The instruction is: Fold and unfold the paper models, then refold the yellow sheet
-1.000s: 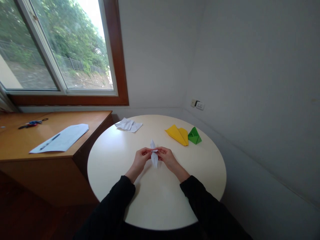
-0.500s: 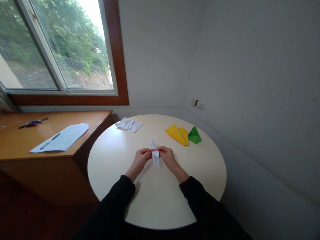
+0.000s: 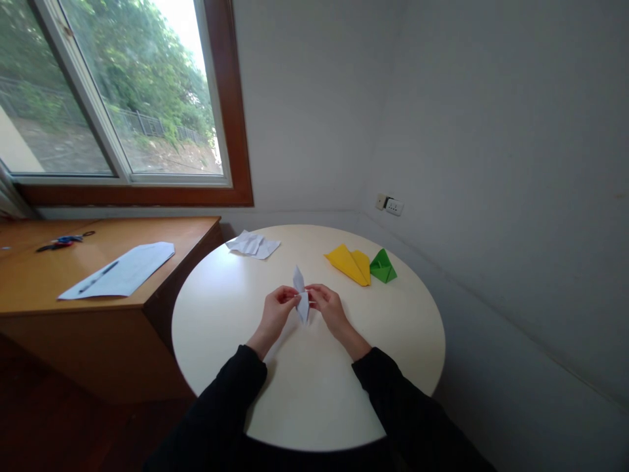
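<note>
Between the two hands, a narrow folded white paper piece [image 3: 301, 295] stands long-axis away from the person, left hand [image 3: 276, 312] and right hand [image 3: 328, 308] pinching its middle equally close.

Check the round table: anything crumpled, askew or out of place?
Only the white sheet at the far edge of the round table: it lies creased and rumpled. The yellow plane and green plane lie neatly folded. Left hand and right hand pinch a folded white paper.
</note>
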Tool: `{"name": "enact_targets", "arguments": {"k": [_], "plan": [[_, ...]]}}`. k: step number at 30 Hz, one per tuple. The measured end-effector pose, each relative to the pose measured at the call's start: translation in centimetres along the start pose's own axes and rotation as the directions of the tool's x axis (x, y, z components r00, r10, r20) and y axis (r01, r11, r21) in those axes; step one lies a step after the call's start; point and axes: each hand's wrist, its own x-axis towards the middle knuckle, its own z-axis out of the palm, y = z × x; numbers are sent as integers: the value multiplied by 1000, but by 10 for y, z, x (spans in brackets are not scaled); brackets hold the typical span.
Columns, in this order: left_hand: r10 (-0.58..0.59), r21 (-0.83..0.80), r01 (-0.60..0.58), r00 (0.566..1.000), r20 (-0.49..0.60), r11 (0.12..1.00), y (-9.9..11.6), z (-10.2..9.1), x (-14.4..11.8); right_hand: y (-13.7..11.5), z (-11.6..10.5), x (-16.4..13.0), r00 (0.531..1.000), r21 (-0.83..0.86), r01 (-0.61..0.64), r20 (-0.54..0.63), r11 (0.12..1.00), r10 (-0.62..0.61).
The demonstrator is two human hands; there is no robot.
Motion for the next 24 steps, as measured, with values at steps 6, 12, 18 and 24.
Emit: {"name": "enact_targets", "arguments": {"k": [6,12,18,24], "plan": [[57,30,-57,998,-7,998,6,3,-3,1,3,-1,996,2,-75,38,997,74],[47,9,-47,999,5,999,6,3,-3,1,2,-1,997,-2,-65,42,998,65],[-67,-23,68,997,46,997,4,2,-4,2,2,0,1000,-27,-14,-2,1000,14],[-128,24,126,986,110,992,4,3,-6,0,2,1,999,-54,23,-33,998,-24]]}}
